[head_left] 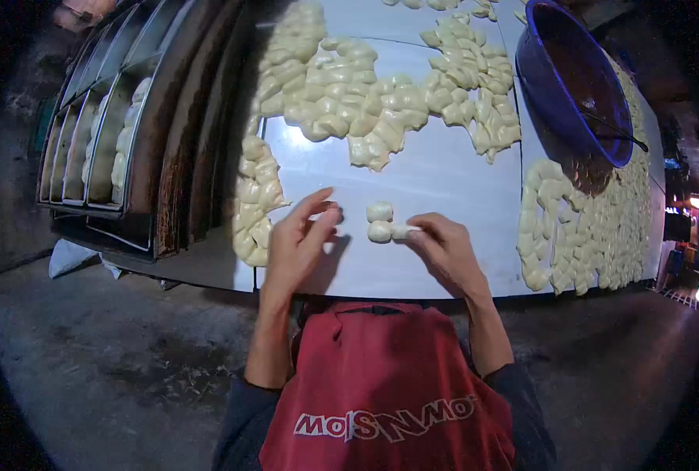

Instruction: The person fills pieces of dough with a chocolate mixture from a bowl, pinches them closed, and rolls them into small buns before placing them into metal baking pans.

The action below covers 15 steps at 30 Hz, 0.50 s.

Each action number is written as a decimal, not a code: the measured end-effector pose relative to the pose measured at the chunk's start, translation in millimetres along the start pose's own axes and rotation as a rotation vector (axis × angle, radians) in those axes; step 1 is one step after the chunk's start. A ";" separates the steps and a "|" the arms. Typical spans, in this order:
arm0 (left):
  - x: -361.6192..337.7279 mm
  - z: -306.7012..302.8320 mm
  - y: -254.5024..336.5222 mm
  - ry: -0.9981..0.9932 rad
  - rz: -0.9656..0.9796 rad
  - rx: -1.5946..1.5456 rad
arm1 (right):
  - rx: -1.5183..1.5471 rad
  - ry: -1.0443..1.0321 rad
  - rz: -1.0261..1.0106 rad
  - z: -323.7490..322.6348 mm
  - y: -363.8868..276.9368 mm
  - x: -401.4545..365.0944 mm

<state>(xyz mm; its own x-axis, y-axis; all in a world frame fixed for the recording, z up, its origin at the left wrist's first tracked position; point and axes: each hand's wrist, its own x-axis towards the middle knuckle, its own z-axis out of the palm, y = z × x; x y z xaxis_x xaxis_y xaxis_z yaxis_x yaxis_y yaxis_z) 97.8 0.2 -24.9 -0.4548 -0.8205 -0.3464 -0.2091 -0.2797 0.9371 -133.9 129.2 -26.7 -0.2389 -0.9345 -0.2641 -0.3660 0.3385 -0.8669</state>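
Two small pale dough pieces (379, 220) lie touching each other on the white tabletop in front of me. My right hand (441, 245) is just right of them, its fingertips closed on a small stretched piece of dough (400, 231) that meets the nearer one. To the left, my left hand (306, 234) hovers over the table with its fingers apart and nothing in it. Beside that hand, a strip of joined dough pieces (253, 204) runs along the left part of the table.
Large sheets of dough pieces (349, 94) cover the table's far side, and more dough (577, 228) lies at right. A blue basin (528, 67) with a thin-handled tool inside stands there. Metal baking pans (98, 141), some holding dough, are stacked at left.
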 end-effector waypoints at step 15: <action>-7.6 32.4 -38.6 -0.027 0.578 0.589 | -0.205 0.055 -0.253 16.4 -21.5 31.3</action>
<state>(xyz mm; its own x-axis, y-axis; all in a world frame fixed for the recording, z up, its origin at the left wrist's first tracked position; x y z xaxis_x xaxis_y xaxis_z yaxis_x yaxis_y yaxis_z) 81.3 33.4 -59.9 -0.6486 -0.7407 0.1753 -0.3519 0.4960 0.7939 -118.8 90.9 -23.2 -0.1634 -0.9863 -0.0234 -0.5920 0.1170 -0.7974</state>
